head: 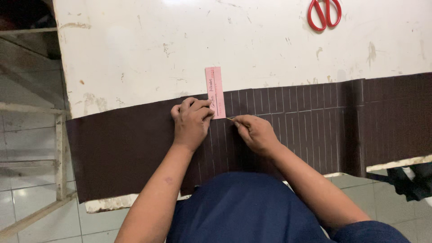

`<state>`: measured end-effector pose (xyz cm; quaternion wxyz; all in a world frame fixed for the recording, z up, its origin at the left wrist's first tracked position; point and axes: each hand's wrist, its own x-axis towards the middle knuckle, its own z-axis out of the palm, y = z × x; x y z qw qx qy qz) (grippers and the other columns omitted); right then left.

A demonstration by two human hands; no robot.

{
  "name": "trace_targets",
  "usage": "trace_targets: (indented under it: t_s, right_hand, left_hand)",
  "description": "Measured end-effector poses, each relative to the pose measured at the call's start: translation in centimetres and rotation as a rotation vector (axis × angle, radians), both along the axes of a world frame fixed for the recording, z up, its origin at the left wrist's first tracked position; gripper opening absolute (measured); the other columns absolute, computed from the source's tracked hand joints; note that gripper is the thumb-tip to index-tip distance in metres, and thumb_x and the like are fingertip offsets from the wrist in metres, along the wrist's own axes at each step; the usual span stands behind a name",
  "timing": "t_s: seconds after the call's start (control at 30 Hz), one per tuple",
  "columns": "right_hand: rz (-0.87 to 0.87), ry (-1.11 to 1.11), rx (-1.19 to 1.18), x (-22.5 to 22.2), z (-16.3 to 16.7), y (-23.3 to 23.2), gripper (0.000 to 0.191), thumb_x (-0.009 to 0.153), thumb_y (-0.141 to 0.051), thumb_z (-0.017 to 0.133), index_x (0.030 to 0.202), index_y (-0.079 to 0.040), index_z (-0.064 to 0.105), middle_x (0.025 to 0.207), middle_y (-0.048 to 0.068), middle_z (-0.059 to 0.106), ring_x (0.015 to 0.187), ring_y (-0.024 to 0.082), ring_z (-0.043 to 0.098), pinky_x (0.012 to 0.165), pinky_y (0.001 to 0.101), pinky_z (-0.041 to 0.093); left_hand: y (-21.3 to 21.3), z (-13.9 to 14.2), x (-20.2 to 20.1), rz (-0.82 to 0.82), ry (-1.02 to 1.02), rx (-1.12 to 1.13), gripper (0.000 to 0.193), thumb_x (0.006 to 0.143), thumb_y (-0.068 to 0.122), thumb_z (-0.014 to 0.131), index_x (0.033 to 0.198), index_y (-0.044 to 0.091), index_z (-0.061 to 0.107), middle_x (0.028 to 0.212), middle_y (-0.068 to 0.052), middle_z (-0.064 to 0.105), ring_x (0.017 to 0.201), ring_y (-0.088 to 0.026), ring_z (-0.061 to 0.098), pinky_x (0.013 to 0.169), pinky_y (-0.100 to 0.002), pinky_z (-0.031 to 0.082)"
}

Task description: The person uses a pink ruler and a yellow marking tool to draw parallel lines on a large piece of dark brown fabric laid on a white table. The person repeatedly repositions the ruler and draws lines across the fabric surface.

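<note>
Fingers (198,106) of the left hand (191,121) are curled together, pressing a pink card strip (214,92) flat; those of the right hand (254,131) pinch a thin marking tool (231,119), its tip just beside the strip's lower end. Largest is the worn white surface (180,49). Across its near edge lies a dark brown sheet (121,144), ruled with pale lines on its right part. Red-handled scissors (324,13) lie well apart, at the far edge.
</note>
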<state>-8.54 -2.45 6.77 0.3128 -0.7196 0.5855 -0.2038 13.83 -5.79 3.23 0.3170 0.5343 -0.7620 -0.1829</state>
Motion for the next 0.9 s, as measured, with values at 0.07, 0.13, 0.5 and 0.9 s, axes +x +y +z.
trace_targets:
  t_s: [0.07,0.13,0.5,0.9]
  right_hand:
    - [-0.015,-0.035,0.013,-0.2,-0.1,0.0,0.020,0.097,-0.015,0.064,0.112,-0.008,0.073,0.100,0.012,0.076,0.089,0.026,0.073,0.078,0.0352,0.057]
    - [-0.060,-0.083,0.058,-0.4,-0.4,0.1,0.020,0.097,-0.016,0.063,0.112,-0.007,0.073,0.098,0.011,0.076,0.087,0.023,0.073,0.077,0.0337,0.057]
    - [-0.371,-0.130,0.142,-5.4,-2.3,5.6,0.022,0.104,-0.024,0.058,0.107,-0.005,0.070,0.086,0.009,0.071,0.081,0.020,0.070,0.077,0.0332,0.056]
    - [-0.155,0.285,-0.099,-5.6,-1.7,7.5,0.056,0.090,-0.035,0.073,0.139,-0.014,0.057,0.104,0.009,0.059,0.096,0.029,0.063,0.081,0.0419,0.052]
  left_hand:
    - [0.0,0.1,-0.1,0.006,-0.029,-0.032,0.008,0.082,0.015,0.079,0.088,0.017,0.076,0.117,0.007,0.072,0.119,-0.021,0.056,0.102,-0.047,0.032]
    - [0.2,0.2,-0.5,0.022,-0.079,-0.028,0.010,0.083,0.017,0.078,0.092,0.017,0.075,0.118,0.007,0.070,0.121,-0.021,0.055,0.104,-0.047,0.032]
    - [1.1,-0.6,-3.1,0.255,-0.195,-0.014,0.055,0.085,0.040,0.075,0.123,0.005,0.056,0.131,-0.011,0.052,0.129,-0.031,0.042,0.109,-0.054,0.027]
    - [8.8,-0.1,2.6,0.382,-0.307,0.087,0.046,0.101,0.033,0.056,0.141,0.011,0.060,0.158,-0.012,0.047,0.149,-0.032,0.037,0.121,-0.060,0.021]
